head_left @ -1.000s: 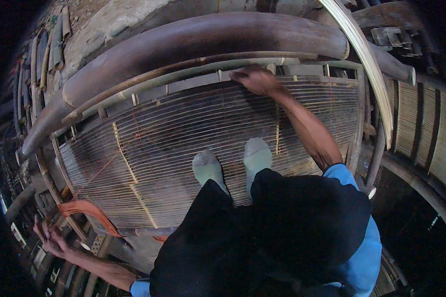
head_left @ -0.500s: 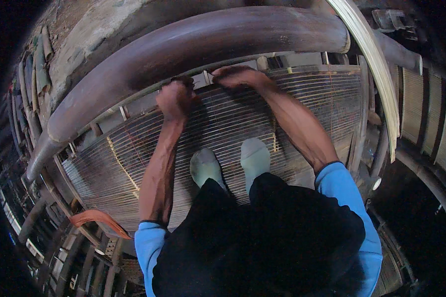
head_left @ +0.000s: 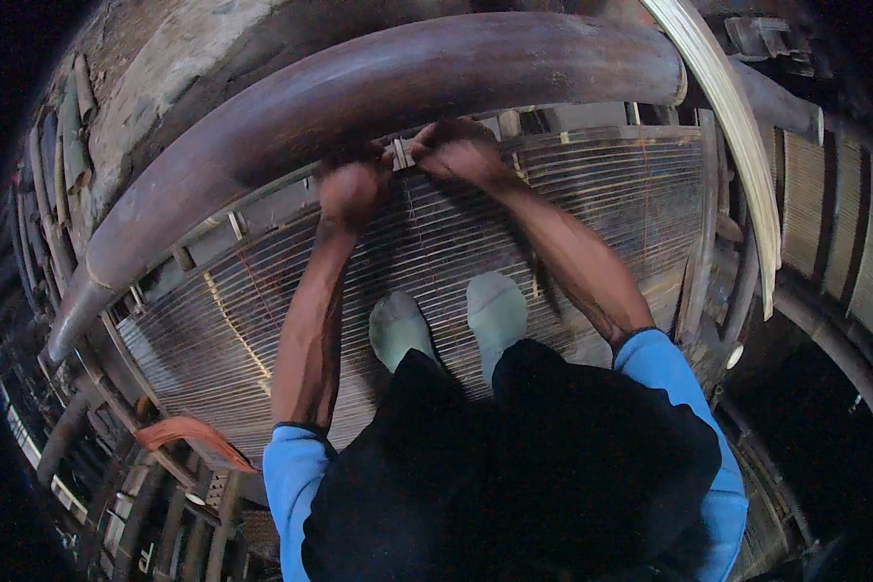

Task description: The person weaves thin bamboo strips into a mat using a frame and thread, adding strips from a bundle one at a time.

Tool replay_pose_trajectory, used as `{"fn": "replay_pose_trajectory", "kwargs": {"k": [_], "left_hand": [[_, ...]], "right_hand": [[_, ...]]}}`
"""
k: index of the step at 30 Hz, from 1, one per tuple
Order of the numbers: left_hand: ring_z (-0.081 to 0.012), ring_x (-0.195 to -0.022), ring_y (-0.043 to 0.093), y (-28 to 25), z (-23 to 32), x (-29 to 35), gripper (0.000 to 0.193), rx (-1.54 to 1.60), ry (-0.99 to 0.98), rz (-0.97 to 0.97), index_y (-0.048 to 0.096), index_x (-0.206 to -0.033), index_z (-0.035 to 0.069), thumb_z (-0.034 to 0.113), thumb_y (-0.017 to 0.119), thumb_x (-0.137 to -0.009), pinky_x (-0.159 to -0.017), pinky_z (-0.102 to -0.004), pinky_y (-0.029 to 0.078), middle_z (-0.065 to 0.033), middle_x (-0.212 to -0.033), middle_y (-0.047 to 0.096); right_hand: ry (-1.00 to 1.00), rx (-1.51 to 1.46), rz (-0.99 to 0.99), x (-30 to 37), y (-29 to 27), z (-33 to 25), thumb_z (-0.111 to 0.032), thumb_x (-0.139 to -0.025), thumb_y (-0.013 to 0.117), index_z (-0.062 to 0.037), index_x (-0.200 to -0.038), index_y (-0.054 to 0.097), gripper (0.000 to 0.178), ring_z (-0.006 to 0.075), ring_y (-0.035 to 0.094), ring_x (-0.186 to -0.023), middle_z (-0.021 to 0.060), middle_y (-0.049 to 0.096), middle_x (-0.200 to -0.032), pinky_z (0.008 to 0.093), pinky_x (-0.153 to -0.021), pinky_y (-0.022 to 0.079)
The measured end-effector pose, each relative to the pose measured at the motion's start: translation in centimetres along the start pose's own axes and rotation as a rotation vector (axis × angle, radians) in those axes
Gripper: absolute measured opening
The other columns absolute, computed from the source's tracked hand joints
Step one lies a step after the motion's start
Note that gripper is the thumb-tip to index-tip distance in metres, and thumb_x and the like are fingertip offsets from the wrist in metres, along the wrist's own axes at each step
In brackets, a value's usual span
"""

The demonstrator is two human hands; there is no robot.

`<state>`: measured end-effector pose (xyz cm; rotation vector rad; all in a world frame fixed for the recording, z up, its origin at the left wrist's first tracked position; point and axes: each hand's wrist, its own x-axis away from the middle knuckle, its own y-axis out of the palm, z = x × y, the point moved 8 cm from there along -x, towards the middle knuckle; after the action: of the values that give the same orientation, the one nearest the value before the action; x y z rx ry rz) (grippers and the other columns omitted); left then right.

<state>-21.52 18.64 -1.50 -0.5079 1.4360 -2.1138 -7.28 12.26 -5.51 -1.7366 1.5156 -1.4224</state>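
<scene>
A screen of thin bamboo slats (head_left: 601, 184), tied with cords, spreads beneath my arms. At its far edge, under a thick brown pole, my left hand (head_left: 351, 186) is closed, with its fingertips in shadow and blurred. Close to its right, my right hand (head_left: 456, 152) curls its fingers at the same edge. A short pale strip (head_left: 401, 153) stands upright in the narrow gap between the two hands. Whatever lies inside the fingers of either hand is hidden.
The thick brown pole (head_left: 407, 73) crosses just beyond my hands. My socked feet (head_left: 498, 310) are on the slats. A bundle of pale split strips (head_left: 732, 116) hangs at the right. Orange cord (head_left: 194, 436) lies at the left, beside several bamboo poles (head_left: 63, 422).
My left hand has moved slightly away from me and to the right, up against the pole. My right hand's fingers, stretched more flat before, are now curled. The view has shifted a little.
</scene>
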Motion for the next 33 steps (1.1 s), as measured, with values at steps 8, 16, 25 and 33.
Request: {"fn": "replay_pose_trajectory", "kwargs": {"k": [8, 16, 25, 33], "left_hand": [[-0.034, -0.083, 0.069, -8.3, -1.1, 3.8, 0.024, 0.454, -0.296, 0.034, 0.071, -0.096, 0.005, 0.025, 0.06, -0.088, -0.076, -0.0407, 0.052, -0.02, -0.083, 0.069], [-0.0188, -0.069, 0.065, -10.6, 3.9, 4.0, 0.042, 0.73, -0.177, -0.314, 0.055, -0.132, 0.006, 0.013, 0.054, -0.09, -0.065, -0.0332, 0.05, -0.0163, -0.089, 0.071], [-0.0172, -0.087, 0.066, -10.1, 6.1, 7.1, 0.064, 1.034, -0.344, -0.029, 0.038, -0.144, -0.004, 0.005, 0.068, -0.088, -0.08, -0.028, 0.053, -0.0157, -0.106, 0.07], [-0.0121, -0.067, 0.052, -6.4, -6.8, 38.2, 0.045, 1.133, -1.09, -0.138, 0.058, -0.123, -0.001, 0.024, 0.069, -0.089, -0.065, -0.0269, 0.044, -0.0019, -0.076, 0.057]], "right_hand": [[-0.104, -0.632, 0.318, 7.3, -9.0, -1.5, -0.024, -0.09, 0.06, -0.0045, -0.103, 0.069, 0.025, 0.025, 0.067, -0.093, 0.0126, 0.07, -0.095, 0.035, -0.085, 0.05], [-0.173, -0.707, 0.261, 12.0, -12.1, -2.9, -0.019, -0.092, 0.065, -0.0045, -0.107, 0.07, 0.021, 0.0175, 0.066, -0.088, 0.0103, 0.07, -0.094, 0.0303, -0.079, 0.051], [-0.321, -0.747, 0.155, 11.9, -11.2, -6.9, -0.025, -0.09, 0.065, -0.0062, -0.108, 0.07, 0.027, 0.0281, 0.068, -0.095, 0.0144, 0.071, -0.103, 0.0367, -0.087, 0.051], [0.06, -0.244, 0.205, 7.2, -7.8, 1.2, -0.05, -0.091, 0.059, -0.0092, -0.111, 0.071, 0.047, 0.0373, 0.062, -0.107, 0.0172, 0.068, -0.114, 0.0442, -0.097, 0.046]]}}
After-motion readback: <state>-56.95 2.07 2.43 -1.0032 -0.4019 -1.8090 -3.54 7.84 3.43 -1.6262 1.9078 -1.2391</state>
